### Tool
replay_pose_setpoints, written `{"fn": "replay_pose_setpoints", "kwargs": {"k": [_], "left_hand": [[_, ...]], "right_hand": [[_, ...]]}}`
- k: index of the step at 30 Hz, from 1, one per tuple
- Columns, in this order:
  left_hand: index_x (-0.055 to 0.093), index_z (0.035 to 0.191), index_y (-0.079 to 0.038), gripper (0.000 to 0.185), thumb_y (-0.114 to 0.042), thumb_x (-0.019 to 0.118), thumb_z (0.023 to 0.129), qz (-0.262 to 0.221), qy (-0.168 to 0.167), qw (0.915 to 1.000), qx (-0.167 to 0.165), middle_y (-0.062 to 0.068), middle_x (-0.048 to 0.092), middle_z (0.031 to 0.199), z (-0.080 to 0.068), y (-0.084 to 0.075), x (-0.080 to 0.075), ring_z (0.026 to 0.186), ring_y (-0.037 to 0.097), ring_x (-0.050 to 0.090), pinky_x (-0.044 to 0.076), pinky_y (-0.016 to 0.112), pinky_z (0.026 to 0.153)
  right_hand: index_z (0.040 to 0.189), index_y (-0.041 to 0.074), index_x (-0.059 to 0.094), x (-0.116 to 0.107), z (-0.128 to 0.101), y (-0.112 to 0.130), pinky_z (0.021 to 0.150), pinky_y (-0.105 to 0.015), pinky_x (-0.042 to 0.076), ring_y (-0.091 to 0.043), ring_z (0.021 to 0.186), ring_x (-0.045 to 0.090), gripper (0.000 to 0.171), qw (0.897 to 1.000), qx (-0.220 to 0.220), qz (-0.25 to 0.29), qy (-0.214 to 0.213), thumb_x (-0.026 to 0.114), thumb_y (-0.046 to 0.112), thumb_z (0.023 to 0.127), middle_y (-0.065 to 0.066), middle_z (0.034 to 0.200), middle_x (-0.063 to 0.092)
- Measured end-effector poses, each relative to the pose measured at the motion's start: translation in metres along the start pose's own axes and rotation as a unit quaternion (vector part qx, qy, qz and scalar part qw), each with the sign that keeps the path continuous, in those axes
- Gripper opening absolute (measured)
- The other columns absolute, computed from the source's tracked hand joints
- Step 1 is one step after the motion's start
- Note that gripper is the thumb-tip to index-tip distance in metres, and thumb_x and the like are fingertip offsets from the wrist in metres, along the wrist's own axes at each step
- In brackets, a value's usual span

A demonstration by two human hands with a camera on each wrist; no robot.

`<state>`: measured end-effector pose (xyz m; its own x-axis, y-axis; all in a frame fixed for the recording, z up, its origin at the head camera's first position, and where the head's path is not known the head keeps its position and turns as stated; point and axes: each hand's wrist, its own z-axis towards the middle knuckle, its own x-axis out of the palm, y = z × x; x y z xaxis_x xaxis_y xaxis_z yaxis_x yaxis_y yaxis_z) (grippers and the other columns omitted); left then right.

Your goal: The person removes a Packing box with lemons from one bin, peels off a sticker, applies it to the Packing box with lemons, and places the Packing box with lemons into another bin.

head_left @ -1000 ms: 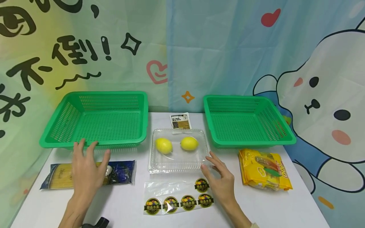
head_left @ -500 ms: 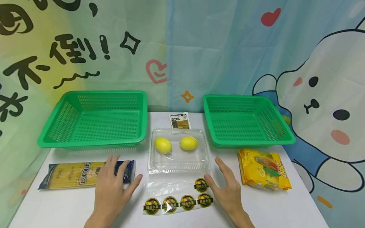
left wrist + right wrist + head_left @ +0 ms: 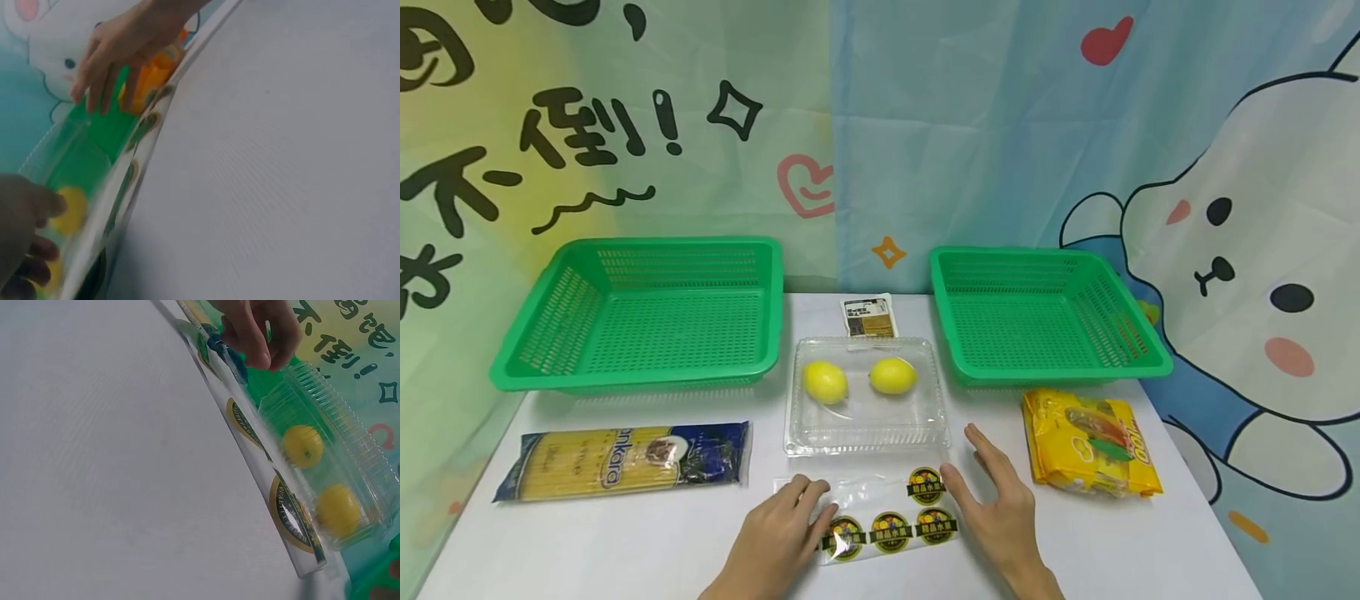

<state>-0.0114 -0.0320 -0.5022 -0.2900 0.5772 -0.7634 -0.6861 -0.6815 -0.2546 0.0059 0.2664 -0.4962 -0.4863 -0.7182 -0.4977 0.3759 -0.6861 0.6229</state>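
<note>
A clear sheet of round black-and-gold fruit stickers lies near the front of the table. Over its left end is my left hand, fingers bent loosely downward and covering one sticker. In the right wrist view this left hand hangs above the sheet's far end with nothing visible in its fingers. My right hand is beside the sheet's right end, thumb and fingers spread apart. Just behind the sheet sits a clear plastic clamshell box with two lemons, one left and one right.
Green baskets stand at the back left and back right. A pack of spaghetti lies on the left, a yellow snack bag on the right. Behind the box is a small printed packet. A printed curtain hangs behind.
My left hand has moved from above the spaghetti pack rightward and nearer, onto the sticker sheet's left end. The right hand has drawn slightly back from the box's corner.
</note>
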Motion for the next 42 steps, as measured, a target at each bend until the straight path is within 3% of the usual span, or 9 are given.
{"fn": "replay_pose_setpoints", "kwargs": {"k": [3, 6, 11, 16, 24, 29, 34, 42], "left_hand": [[0.07, 0.103, -0.011, 0.017, -0.027, 0.073, 0.098, 0.01, 0.029, 0.9995, 0.006, -0.006, 0.055, 0.078, 0.005, -0.008, 0.007, 0.056, 0.004, 0.051, 0.045, 0.02, 0.046], [0.068, 0.105, -0.013, 0.028, -0.024, 0.086, 0.085, 0.018, 0.074, 0.9971, -0.005, -0.007, 0.052, 0.074, 0.011, -0.015, 0.013, 0.053, 0.004, 0.047, 0.038, 0.021, 0.041], [0.064, 0.116, -0.012, 0.035, -0.031, 0.08, 0.092, 0.028, 0.147, 0.9882, -0.035, -0.004, 0.057, 0.073, 0.02, -0.025, 0.021, 0.052, 0.011, 0.056, 0.035, 0.026, 0.039], [0.062, 0.123, -0.011, 0.039, -0.034, 0.075, 0.095, 0.041, 0.184, 0.981, -0.043, -0.001, 0.061, 0.072, 0.03, -0.03, 0.027, 0.051, 0.016, 0.057, 0.034, 0.028, 0.039], [0.057, 0.094, -0.015, 0.023, -0.028, 0.076, 0.094, 0.022, 0.181, 0.982, -0.047, -0.003, 0.053, 0.062, 0.036, -0.031, 0.031, 0.047, 0.015, 0.053, 0.033, 0.027, 0.037], [0.057, 0.09, -0.015, 0.018, -0.022, 0.072, 0.097, 0.017, 0.172, 0.9841, -0.04, -0.003, 0.053, 0.06, 0.037, -0.031, 0.034, 0.047, 0.015, 0.054, 0.035, 0.027, 0.037], [0.057, 0.086, -0.016, 0.017, -0.017, 0.071, 0.097, 0.017, 0.165, 0.9856, -0.035, -0.003, 0.054, 0.059, 0.038, -0.032, 0.035, 0.047, 0.016, 0.054, 0.035, 0.028, 0.036], [0.059, 0.085, -0.017, 0.018, -0.019, 0.072, 0.097, -0.006, 0.15, 0.9871, -0.056, -0.005, 0.055, 0.061, 0.042, -0.036, 0.026, 0.048, 0.015, 0.056, 0.033, 0.028, 0.038]], "right_hand": [[0.133, 0.002, 0.068, 0.0, -0.002, 0.0, 0.101, -0.014, 0.053, -0.008, 0.119, 0.07, 0.059, 1.0, 0.006, 0.011, 0.0, 0.087, -0.004, 0.078, -0.015, 0.128, 0.074], [0.129, 0.003, 0.07, 0.0, -0.004, 0.001, 0.096, -0.016, 0.056, -0.017, 0.105, 0.077, 0.051, 0.999, 0.03, 0.017, 0.012, 0.085, -0.004, 0.081, -0.012, 0.12, 0.077], [0.124, 0.005, 0.072, -0.001, -0.005, 0.001, 0.082, -0.017, 0.057, -0.018, 0.085, 0.076, 0.041, 0.998, 0.046, -0.007, 0.035, 0.084, -0.001, 0.085, -0.005, 0.109, 0.081], [0.125, 0.007, 0.071, 0.0, -0.006, 0.002, 0.072, -0.024, 0.055, -0.008, 0.075, 0.068, 0.045, 0.998, 0.04, -0.028, 0.039, 0.085, -0.001, 0.083, -0.002, 0.106, 0.081], [0.117, 0.008, 0.073, 0.002, -0.01, 0.003, 0.068, -0.02, 0.052, -0.006, 0.073, 0.064, 0.038, 0.997, 0.052, -0.036, 0.054, 0.086, 0.0, 0.082, -0.001, 0.106, 0.08], [0.112, 0.008, 0.076, 0.004, -0.014, 0.001, 0.069, -0.018, 0.05, -0.011, 0.075, 0.064, 0.036, 0.996, 0.043, -0.039, 0.07, 0.088, -0.001, 0.079, 0.0, 0.1, 0.079], [0.11, 0.01, 0.078, 0.004, -0.015, 0.0, 0.073, -0.015, 0.052, -0.003, 0.081, 0.064, 0.03, 0.993, 0.036, -0.033, 0.107, 0.087, 0.001, 0.082, 0.009, 0.094, 0.076], [0.109, 0.015, 0.079, -0.001, -0.012, 0.002, 0.088, -0.013, 0.049, -0.009, 0.097, 0.064, 0.026, 0.989, -0.001, -0.015, 0.149, 0.085, 0.005, 0.085, 0.01, 0.104, 0.073]]}}
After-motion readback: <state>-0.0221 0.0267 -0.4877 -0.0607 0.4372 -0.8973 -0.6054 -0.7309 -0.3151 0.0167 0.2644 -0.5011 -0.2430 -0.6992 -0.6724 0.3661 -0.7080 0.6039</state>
